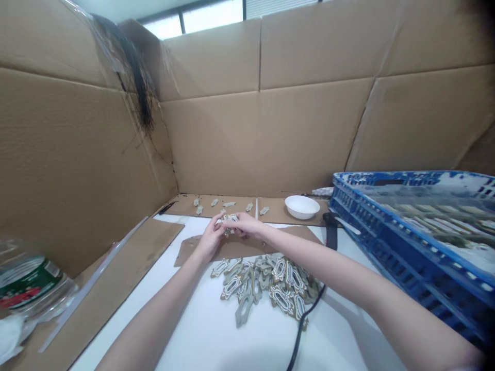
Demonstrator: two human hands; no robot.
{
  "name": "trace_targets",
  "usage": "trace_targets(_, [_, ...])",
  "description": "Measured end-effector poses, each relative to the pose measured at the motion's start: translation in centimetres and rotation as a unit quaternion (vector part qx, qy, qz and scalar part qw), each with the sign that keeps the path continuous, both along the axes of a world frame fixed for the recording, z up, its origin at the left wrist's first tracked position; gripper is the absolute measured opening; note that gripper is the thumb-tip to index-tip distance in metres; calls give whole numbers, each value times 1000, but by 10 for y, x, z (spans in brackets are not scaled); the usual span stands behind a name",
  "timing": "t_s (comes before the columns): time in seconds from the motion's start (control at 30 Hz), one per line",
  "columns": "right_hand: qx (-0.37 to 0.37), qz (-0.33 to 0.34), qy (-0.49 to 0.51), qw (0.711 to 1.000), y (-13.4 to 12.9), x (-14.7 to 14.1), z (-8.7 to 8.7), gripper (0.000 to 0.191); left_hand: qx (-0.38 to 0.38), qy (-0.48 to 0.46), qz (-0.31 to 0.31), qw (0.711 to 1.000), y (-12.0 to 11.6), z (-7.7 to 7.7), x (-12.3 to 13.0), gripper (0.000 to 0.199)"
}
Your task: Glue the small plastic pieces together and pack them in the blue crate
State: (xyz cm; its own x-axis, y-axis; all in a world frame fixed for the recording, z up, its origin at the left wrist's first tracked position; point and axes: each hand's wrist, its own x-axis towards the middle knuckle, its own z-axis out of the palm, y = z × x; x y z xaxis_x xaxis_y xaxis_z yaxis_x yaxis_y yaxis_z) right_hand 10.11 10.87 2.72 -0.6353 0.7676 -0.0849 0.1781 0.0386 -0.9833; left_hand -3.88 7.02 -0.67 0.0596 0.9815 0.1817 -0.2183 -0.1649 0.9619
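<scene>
Over a cardboard strip at the middle of the table, my left hand (214, 233) and my right hand (245, 225) meet on a small ornate frame-shaped piece (231, 218) with white raised lines. Fingers of both hands are closed around its edges and hide part of it. Just below my hands lies a loose pile of similar ornate pieces (284, 299), some with white scrolled outlines showing, others plain grey. Beyond my hands, several smaller grey pieces (229, 204) are spread along the cardboard by the back wall.
A white bowl (302, 207) stands at the back. A black tool (330, 230) lies beside the blue plastic crate (381, 252), which holds more pieces. A black cord (298, 342) crosses the table's front. At left are a cardboard strip (131, 268) and a plastic bottle (29, 281); cardboard walls (216, 144) surround the table.
</scene>
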Motion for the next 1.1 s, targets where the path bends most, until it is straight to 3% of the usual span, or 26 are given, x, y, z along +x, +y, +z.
trace_targets(0.3, [39, -8, -75, 996, 2, -7, 1, 47, 37, 30, 12, 999, 0, -2, 3, 46])
trace_targets(0.47, [71, -1, -108, 992, 4, -9, 1, 46, 69, 47, 12, 996, 2, -6, 6, 47])
trace_targets(0.63, [70, 33, -133, 988, 3, -6, 7, 49, 67, 57, 33, 996, -5, 1, 8, 55])
trace_targets(0.8, [-3, 123, -129, 984, 3, 3, 14, 52, 71, 68, 27, 995, -13, 8, 8, 55])
trace_targets(0.93, [-91, 205, -64, 972, 1, 10, 14, 51, 62, 83, 25, 994, -16, 11, 10, 55])
trace_targets(1.1, [-124, 187, 33, 974, -9, 13, 8, 46, 47, 72, 18, 996, -18, 13, 10, 60])
